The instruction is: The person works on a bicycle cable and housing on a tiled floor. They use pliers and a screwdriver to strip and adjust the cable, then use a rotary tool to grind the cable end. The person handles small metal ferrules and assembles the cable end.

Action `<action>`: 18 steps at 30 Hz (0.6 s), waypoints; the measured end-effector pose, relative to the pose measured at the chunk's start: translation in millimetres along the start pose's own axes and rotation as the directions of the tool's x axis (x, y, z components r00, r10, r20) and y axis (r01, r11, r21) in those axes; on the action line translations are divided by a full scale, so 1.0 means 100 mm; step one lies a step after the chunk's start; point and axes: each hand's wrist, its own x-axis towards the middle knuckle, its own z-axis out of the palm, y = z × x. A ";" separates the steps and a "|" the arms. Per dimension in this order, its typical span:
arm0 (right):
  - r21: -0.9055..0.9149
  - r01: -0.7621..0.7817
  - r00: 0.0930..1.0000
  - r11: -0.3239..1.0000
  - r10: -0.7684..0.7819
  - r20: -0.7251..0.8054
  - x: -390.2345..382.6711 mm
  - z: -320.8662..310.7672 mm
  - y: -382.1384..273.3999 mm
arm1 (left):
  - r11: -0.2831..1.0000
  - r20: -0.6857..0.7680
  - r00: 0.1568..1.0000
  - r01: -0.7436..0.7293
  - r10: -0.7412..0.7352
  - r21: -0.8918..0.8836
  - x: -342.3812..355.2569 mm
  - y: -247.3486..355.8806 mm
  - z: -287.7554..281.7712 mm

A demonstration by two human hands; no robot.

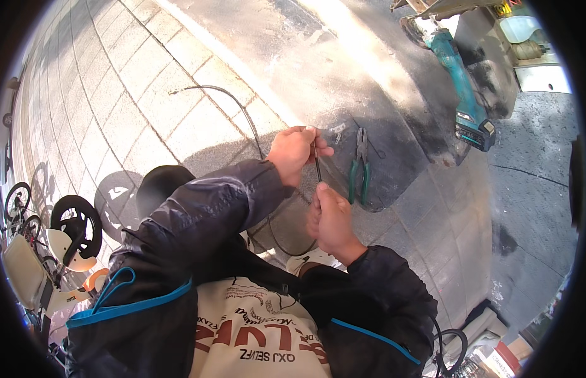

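Between my two hands runs a short stretch of thin black cable [318, 169], with a finer wire-like part near my left hand. My left hand [293, 153] is closed on its upper part, thumb and fingers pinched together. Just below, my right hand [332, 220] is closed round the black sleeve of the cable. The rest of the cable curves from a far end lying over the paving, passes behind my left sleeve, and loops low toward my right hand. Green-handled pliers [366, 183] lie on the ground right of my hands, jaws pointing away.
A teal cordless power tool [452, 69] lies on the stone step [394, 120] at the far right. Parked two-wheelers [75, 236] stand at the left. A dark loop-shaped handle [457, 346] and assorted items show at the lower right. Pale paving tiles [148, 94] spread across the left.
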 end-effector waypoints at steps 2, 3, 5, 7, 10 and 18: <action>-0.006 -0.011 1.000 1.000 0.011 0.005 -0.04 0.00 0.01 | 1.000 -0.044 0.999 0.012 -0.012 -0.014 -0.01 0.01 0.03; -0.001 -0.002 1.000 1.000 0.002 -0.003 -0.03 0.01 0.01 | 1.000 -0.032 0.999 -0.004 0.003 -0.031 0.02 0.01 0.03; 0.011 0.016 1.000 1.000 -0.016 -0.022 -0.01 0.03 0.01 | 0.997 -0.007 0.999 -0.034 0.033 -0.065 0.11 -0.01 -0.01; 0.030 0.033 0.999 0.999 -0.032 -0.022 0.01 0.00 0.00 | 0.997 -0.004 0.998 -0.059 0.059 -0.053 0.15 -0.05 -0.04; 0.031 0.032 0.999 0.999 -0.032 -0.022 0.00 -0.07 -0.03 | 0.997 0.034 0.998 -0.058 0.059 -0.048 0.17 -0.06 -0.03; 0.019 0.031 0.999 0.999 -0.031 -0.009 0.02 -0.23 0.00 | 0.995 0.127 0.992 -0.027 0.014 0.099 0.08 -0.06 -0.01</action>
